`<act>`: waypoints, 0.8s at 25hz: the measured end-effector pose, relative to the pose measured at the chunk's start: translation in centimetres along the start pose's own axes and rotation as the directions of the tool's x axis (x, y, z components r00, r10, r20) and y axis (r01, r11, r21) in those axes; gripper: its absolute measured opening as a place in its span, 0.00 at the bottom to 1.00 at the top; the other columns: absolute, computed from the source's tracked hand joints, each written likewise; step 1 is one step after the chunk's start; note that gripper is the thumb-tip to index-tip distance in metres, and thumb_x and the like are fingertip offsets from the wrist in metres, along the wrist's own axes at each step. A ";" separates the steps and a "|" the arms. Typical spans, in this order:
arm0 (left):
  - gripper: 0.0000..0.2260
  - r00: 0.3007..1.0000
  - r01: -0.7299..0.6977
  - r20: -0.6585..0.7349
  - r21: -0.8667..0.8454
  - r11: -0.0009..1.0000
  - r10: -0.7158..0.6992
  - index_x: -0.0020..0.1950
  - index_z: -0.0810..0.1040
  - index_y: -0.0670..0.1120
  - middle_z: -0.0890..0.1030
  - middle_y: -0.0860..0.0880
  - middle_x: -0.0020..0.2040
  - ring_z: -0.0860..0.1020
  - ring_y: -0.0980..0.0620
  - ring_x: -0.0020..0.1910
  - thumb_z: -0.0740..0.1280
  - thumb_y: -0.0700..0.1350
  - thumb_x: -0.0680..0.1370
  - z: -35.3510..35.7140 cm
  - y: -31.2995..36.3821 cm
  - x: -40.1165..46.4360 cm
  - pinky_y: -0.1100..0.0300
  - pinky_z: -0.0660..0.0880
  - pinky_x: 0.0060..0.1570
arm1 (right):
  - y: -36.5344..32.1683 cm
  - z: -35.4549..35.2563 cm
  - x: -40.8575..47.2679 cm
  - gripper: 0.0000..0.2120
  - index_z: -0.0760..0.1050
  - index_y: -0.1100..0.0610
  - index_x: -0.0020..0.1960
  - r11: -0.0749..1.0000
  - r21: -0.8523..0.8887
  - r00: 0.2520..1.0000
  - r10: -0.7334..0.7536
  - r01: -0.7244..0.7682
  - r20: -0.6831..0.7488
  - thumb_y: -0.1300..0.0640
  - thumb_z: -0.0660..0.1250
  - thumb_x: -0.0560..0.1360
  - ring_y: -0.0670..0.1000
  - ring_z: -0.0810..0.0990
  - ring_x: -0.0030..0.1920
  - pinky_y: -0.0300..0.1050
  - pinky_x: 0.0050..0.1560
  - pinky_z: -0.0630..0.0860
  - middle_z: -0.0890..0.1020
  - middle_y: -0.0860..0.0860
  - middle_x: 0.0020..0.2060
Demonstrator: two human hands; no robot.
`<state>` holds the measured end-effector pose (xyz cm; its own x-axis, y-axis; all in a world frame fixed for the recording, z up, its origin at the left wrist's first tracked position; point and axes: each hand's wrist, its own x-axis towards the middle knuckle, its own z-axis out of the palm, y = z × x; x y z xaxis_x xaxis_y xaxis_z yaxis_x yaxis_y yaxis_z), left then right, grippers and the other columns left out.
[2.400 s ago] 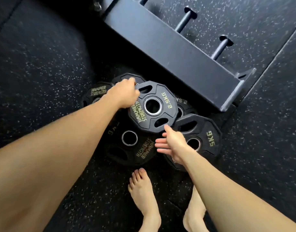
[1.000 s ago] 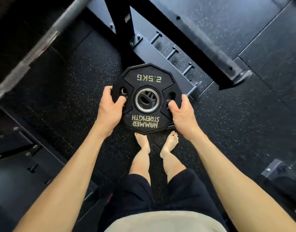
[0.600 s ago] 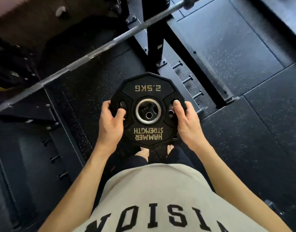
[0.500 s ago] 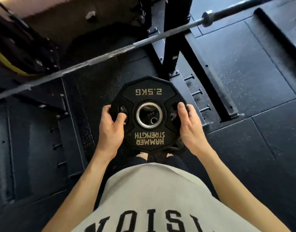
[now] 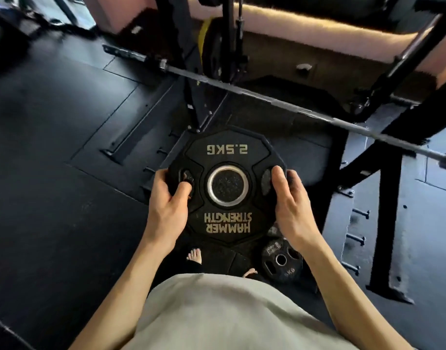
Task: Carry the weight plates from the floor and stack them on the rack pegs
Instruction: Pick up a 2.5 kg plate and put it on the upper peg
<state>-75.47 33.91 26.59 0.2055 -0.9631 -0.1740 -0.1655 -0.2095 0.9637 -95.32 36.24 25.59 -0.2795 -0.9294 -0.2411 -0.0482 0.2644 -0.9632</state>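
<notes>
dim gym | light from top | edges bowed, slightly blurred

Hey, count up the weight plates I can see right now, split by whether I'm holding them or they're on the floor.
Held in both hands: 1, the 2.5KG plate
Lying on the floor: 1, the smaller-looking plate by the right foot
Total: 2 weight plates clearly visible

Black rubber floor [image 5: 65, 223], weight plate [image 5: 281, 261] on it
</notes>
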 end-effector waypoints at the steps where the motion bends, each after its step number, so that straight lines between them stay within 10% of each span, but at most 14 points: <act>1: 0.06 0.998 0.004 -0.059 -0.012 1.000 -0.005 0.49 0.73 0.52 0.78 0.53 0.42 0.76 0.59 0.39 0.63 0.40 0.78 -2.0 -0.3 -0.5 0.59 0.74 0.41 | -0.5 1.5 -0.2 0.24 0.71 0.58 0.47 1.000 -0.010 0.998 -0.020 0.020 0.064 0.35 0.59 0.76 0.54 0.75 0.42 0.62 0.50 0.73 0.78 0.55 0.41; 6: 0.02 0.949 -0.022 -0.315 -0.056 0.998 0.004 0.49 0.72 0.49 0.77 0.52 0.41 0.75 0.62 0.36 0.64 0.42 0.79 -12.5 -2.0 -2.0 0.64 0.73 0.37 | -2.7 11.7 -1.8 0.16 0.69 0.55 0.41 0.988 -0.061 0.945 -0.119 0.144 0.305 0.46 0.58 0.82 0.39 0.71 0.33 0.34 0.37 0.68 0.74 0.40 0.31; 13: 0.07 0.902 -0.062 -0.431 -0.162 0.985 -0.014 0.47 0.73 0.52 0.78 0.52 0.41 0.76 0.56 0.41 0.65 0.50 0.72 -30.5 -5.5 -1.3 0.54 0.74 0.43 | -3.8 30.1 -6.2 0.18 0.68 0.56 0.40 0.958 -0.154 0.871 -0.144 0.242 0.470 0.46 0.55 0.83 0.37 0.71 0.29 0.33 0.35 0.67 0.73 0.45 0.31; 20: 0.06 0.850 -0.096 -0.527 -0.168 0.981 -0.007 0.49 0.72 0.48 0.75 0.52 0.38 0.74 0.61 0.34 0.61 0.49 0.82 -45.4 -7.4 2.4 0.66 0.73 0.37 | -5.1 47.1 -8.4 0.17 0.71 0.56 0.44 0.956 -0.160 0.829 -0.120 0.244 0.547 0.45 0.55 0.83 0.42 0.73 0.35 0.39 0.41 0.70 0.75 0.48 0.37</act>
<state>-29.96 40.87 28.25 0.6840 -0.7278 -0.0484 -0.0199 -0.0849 0.9962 -47.61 30.56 26.95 0.2982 -0.9428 -0.1492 -0.2683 0.0672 -0.9610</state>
